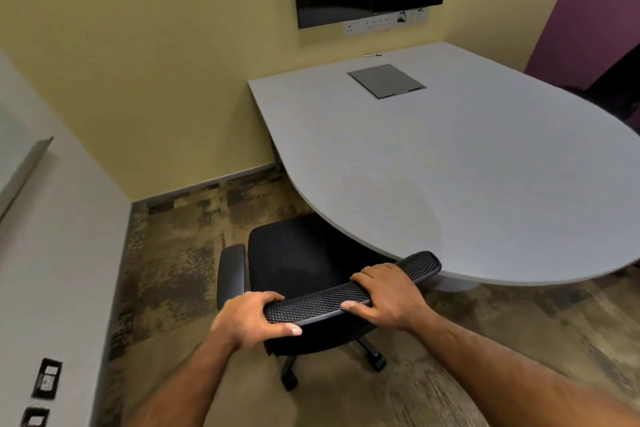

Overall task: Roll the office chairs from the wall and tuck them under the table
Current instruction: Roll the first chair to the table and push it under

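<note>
Black office chair [301, 253] with a mesh backrest stands with its seat partly under the curved near edge of the pale grey rounded worktop [450, 166], slanted to that edge. The left hand [249, 317] and right hand [384, 291] both hold the perforated top rail [322, 302] of the backrest. Each grip is wrapped round it, fingers over the far side and thumb on the near side.

Likely trouble:
- The 1 padded black armrest [231, 270] in view sits outside the worktop. The other is hidden, and I cannot tell whether it clears the underside, so a hard push could jam it against the rim.
- The rail's end nearest the worktop looks close to the rim, so the right hand's fingers could get pinched there.
- The slant could drive the black castors [379, 362] toward the worktop's base, where they may drag on the mottled brown carpet [173, 253].
</note>
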### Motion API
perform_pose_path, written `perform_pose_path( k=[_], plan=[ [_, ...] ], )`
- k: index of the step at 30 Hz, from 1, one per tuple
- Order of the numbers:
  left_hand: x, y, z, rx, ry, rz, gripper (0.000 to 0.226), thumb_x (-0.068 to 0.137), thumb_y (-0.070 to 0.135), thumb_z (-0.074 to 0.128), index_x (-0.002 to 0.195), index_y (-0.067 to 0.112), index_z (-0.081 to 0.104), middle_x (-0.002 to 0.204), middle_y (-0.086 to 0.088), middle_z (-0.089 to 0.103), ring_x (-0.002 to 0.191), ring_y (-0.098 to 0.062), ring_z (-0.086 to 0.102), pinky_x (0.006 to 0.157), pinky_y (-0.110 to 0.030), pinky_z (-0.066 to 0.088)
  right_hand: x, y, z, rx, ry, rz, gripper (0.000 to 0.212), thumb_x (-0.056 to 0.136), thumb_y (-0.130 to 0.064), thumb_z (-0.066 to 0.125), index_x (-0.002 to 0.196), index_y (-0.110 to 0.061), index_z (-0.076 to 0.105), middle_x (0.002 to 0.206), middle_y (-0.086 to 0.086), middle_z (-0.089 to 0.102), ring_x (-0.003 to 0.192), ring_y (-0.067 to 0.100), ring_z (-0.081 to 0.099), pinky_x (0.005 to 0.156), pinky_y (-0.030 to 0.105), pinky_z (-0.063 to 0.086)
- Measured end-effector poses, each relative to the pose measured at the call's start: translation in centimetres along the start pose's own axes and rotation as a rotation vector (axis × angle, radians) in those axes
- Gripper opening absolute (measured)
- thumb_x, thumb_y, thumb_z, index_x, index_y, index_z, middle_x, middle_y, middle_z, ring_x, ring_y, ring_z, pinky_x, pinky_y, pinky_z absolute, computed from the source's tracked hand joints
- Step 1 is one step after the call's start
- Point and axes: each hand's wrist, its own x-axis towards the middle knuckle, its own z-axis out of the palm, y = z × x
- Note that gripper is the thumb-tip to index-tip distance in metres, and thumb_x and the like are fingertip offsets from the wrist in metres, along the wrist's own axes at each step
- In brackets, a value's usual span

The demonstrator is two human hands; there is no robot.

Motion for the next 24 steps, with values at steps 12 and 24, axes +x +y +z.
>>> perform_pose_path(
  k=[12, 24],
  plan=[
    [8.1, -11.0, -6.5, 0.084, -0.026, 0.057, 0.098, 0.049, 0.107, 0.043, 0.124, 0.047, 0.060, 0.108, 0.028, 0.065, 0.095, 0.005, 0.058, 0.076, -0.022, 0.041, 11.3, -1.5, -1.7, -0.011, -0.180, -0.102, 0.093, 0.073, -0.099, 0.020, 0.118, -0.027, 0.056, 0.099, -0.002, 0.062, 0.086, 0.021, 0.060, 0.078, 0.042, 0.052],
    [19.2, -23.5, -15.6, 0.093, -0.152, 0.144, 0.109, 0.045, 0.106, 0.043, 0.131, 0.042, 0.058, 0.112, 0.024, 0.061, 0.098, 0.001, 0.056, 0.084, -0.023, 0.044, 24.6, -8.0, 0.2, 0.067, -0.182, 0.032, 0.096, 0.079, -0.093, 0.023, 0.138, -0.022, 0.049, 0.123, 0.002, 0.063, 0.107, 0.023, 0.060, 0.090, 0.041, 0.050]
  ],
)
